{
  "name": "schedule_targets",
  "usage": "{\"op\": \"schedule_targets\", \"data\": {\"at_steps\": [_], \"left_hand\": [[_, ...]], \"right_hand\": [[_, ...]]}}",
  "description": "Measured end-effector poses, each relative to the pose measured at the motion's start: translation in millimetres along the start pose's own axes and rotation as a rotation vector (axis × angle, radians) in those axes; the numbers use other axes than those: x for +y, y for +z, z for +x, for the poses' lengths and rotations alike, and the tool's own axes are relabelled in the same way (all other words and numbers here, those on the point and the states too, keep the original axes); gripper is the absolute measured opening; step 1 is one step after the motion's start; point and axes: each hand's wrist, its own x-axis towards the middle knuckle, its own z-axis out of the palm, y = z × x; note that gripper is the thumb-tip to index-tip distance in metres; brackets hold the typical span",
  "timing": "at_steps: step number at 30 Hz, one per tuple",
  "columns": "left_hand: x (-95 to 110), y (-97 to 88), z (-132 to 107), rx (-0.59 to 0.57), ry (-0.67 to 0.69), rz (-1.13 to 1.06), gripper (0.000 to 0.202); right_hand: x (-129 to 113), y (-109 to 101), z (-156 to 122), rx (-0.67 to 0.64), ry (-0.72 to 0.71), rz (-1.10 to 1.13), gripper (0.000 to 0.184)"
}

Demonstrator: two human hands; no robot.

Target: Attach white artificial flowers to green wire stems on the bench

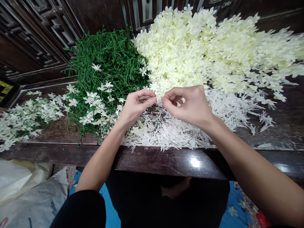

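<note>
My left hand [137, 105] is closed in a pinch, thumb against fingertips. Facing it a short gap away, my right hand [188, 103] pinches too, its other fingers curled. Whatever sits in either pinch is too small to make out. Both hands hover over a heap of thin white plastic stamen-like pieces [182, 134]. Just beyond them rises a large pile of cream-white artificial petals [185, 53]. Left of my left hand lies a tangled mound of green plastic stems [104, 57], with several assembled white flowers [91, 98] on its near side.
More white flowers on stems [30, 117] spread along the far left of the dark wooden bench [166, 161]. A carved wooden back [99, 14] stands behind the piles. Pale plastic sacks [35, 193] lie on the floor at lower left. Loose pieces [267, 122] are scattered at right.
</note>
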Motion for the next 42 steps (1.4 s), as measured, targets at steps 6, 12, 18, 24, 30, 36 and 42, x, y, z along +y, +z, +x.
{"op": "schedule_targets", "data": {"at_steps": [6, 12, 18, 24, 30, 36, 42], "left_hand": [[2.8, -0.2, -0.5, -0.017, 0.004, 0.063, 0.027], [0.1, -3.9, 0.8, -0.065, 0.025, 0.09, 0.019], [-1.3, -4.4, 2.5, -0.022, 0.05, 0.143, 0.007], [-1.9, -2.3, 1.5, -0.031, 0.028, 0.11, 0.011], [1.7, -1.5, 0.0, -0.041, 0.025, 0.045, 0.019], [2.4, -1.8, -1.5, -0.049, 0.016, 0.061, 0.016], [-0.2, -1.7, -1.5, -0.07, -0.002, 0.003, 0.015]], "right_hand": [[-3.1, -3.4, 1.1, -0.06, 0.008, 0.018, 0.021], [-0.9, -5.3, 1.6, -0.084, -0.022, -0.021, 0.026], [-0.7, -12.8, 2.3, -0.092, 0.009, -0.061, 0.03], [4.6, -6.1, 0.8, -0.081, -0.076, -0.127, 0.019], [5.5, -4.0, 1.3, -0.111, -0.093, -0.134, 0.024], [2.2, -4.8, 0.1, -0.046, -0.117, -0.133, 0.022], [2.0, -2.8, -1.7, -0.059, -0.105, -0.119, 0.019]]}}
